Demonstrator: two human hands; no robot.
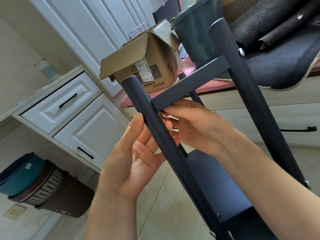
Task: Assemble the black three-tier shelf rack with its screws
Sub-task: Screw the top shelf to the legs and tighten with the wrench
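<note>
The black shelf rack [173, 153] is seen at centre frame, tilted, above a tiled floor [166, 196]; matte metal, w/ round tube posts and flat rectangular crossbars. 2 main posts are visible: near post [149, 129] and far post [242, 80]; a thinner 3rd tube shows behind. 1 upper crossbar [190, 80] is joined between them, and 1 flat shelf panel [213, 186] sits lower down. 3 silver screws are counted: one on the far post top [241, 52], 2 near the bottom edge.

The near post is cupped by the left hand [136, 163], thumb laid along the tube's left side, fingers curled behind. The right hand [190, 125] is held at the crossbar/post joint, fingertips pinched together under the bar end; what they pinch can't be told.

Behind: an open corrugated cardboard box [147, 70] on a pink cushion [216, 85], contents hidden. White panelled drawers [60, 103] w/ black handles at left. A teal-and-brown bin [34, 186] stands on the floor.
</note>
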